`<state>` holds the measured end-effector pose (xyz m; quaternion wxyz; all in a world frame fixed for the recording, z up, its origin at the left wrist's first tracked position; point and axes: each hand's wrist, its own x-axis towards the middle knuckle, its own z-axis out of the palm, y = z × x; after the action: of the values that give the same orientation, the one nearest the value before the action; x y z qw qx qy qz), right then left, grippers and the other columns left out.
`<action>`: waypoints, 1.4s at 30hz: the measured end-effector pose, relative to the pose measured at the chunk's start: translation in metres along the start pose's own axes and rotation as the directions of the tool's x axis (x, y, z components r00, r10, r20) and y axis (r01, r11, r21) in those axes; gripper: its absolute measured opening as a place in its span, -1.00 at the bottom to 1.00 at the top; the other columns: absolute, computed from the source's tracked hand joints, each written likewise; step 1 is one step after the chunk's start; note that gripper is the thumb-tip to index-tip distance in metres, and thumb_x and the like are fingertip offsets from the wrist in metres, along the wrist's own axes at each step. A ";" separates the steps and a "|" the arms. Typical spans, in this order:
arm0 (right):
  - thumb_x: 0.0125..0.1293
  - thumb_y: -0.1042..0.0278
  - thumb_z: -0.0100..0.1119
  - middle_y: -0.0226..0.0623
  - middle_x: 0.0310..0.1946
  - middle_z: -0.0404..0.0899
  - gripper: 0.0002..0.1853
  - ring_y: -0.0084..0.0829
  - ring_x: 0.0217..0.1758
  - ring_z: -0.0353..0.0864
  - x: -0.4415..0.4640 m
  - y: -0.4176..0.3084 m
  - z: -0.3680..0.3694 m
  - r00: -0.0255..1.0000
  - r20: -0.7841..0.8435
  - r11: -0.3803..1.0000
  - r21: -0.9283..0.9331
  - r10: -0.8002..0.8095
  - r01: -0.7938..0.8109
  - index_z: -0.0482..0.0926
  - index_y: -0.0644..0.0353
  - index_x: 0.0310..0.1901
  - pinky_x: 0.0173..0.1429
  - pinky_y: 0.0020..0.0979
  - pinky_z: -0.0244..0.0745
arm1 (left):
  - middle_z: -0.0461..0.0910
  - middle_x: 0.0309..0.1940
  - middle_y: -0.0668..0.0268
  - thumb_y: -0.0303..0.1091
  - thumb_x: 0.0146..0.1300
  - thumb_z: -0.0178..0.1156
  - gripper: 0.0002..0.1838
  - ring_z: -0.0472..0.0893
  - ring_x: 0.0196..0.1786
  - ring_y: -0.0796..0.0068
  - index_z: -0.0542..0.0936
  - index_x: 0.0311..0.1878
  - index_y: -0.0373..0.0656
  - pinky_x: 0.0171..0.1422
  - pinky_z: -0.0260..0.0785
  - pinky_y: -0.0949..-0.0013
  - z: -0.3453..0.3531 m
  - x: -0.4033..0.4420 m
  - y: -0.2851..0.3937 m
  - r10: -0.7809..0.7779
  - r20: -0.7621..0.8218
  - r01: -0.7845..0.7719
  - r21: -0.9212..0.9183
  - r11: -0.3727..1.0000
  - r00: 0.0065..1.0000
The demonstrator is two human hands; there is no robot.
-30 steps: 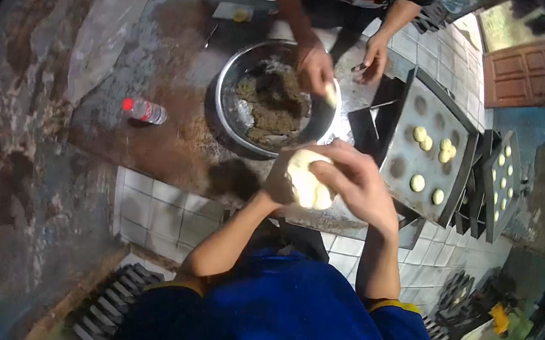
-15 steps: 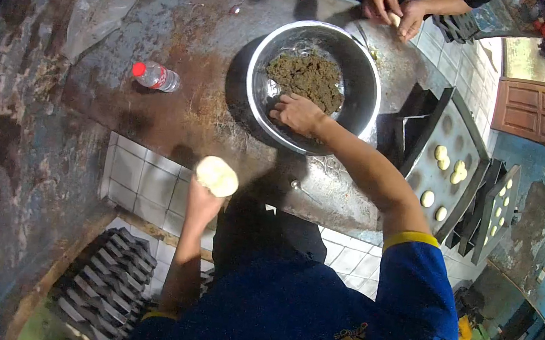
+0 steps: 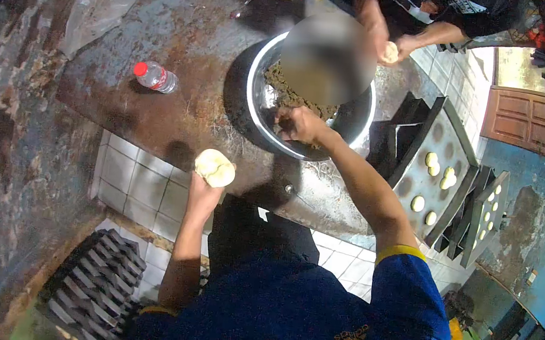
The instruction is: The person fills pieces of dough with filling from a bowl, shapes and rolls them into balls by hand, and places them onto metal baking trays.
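My left hand [image 3: 204,192] holds up a pale, flattened round of dough [image 3: 215,168] in front of the table's near edge. My right hand [image 3: 301,125] reaches into the near side of a large metal bowl [image 3: 254,77]. Its fingers are curled into the crumbly brown filling [image 3: 279,82], with some of it at the fingertips. A grey blurred patch hides the bowl's far part and some of the filling.
Across the table, a co-worker's hands hold a piece of dough [image 3: 389,52]. A red-capped bottle [image 3: 155,77] stands to the left, with a spoon [image 3: 244,7] farther back. Baking trays [image 3: 412,179] with dough pieces are at the right. Stacked dark metal racks [image 3: 95,284] sit lower left.
My right hand has lifted slightly and curled more in the filling. My left hand stays nearly still with the dough. The co-worker has leaned in over the bowl, hands lower in view.
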<state>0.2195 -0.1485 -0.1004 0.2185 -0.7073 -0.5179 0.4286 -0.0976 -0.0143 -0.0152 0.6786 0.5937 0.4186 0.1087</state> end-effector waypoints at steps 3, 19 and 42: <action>0.11 0.23 0.48 0.01 -0.19 0.81 -0.53 0.02 -0.08 0.81 -0.009 -0.009 0.003 0.994 -0.067 0.994 -0.069 0.081 -0.086 0.69 0.18 0.07 0.10 -0.07 0.68 | 0.71 -0.31 0.50 -0.51 0.40 0.36 -0.86 0.43 -0.49 0.79 0.68 -0.03 -0.13 -0.46 0.22 0.57 0.004 0.002 0.005 -0.004 0.057 0.003 0.024 1.000 0.998; 0.22 -0.42 0.46 0.02 -0.06 0.80 -0.26 -0.11 0.05 0.80 -0.034 -0.051 0.003 0.824 -0.097 0.829 0.081 0.558 -0.553 0.74 0.26 -0.05 0.16 -0.19 0.65 | 0.69 -0.35 0.53 -0.51 0.34 0.42 -0.88 0.44 -0.49 0.78 0.69 -0.12 -0.14 -0.47 0.20 0.55 0.026 0.006 0.011 0.019 0.175 -0.032 0.069 0.997 0.984; 0.24 0.33 0.49 -0.20 -0.08 0.80 -0.59 -0.35 -0.02 0.82 -0.089 -0.048 -0.006 0.852 -0.288 0.828 0.500 0.437 -0.255 0.68 0.21 0.12 0.11 -0.28 0.69 | 0.82 -0.12 0.23 -0.38 0.21 0.51 -0.70 0.78 -0.03 0.40 0.73 -0.02 -0.25 0.11 0.60 0.24 0.037 0.022 0.021 0.011 0.236 -0.070 0.240 0.968 0.972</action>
<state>0.1894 -0.2117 -0.0271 0.3893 -0.7927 -0.2123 0.4183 -0.0506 -0.0210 -0.0084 0.6416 0.6905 0.3341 -0.0007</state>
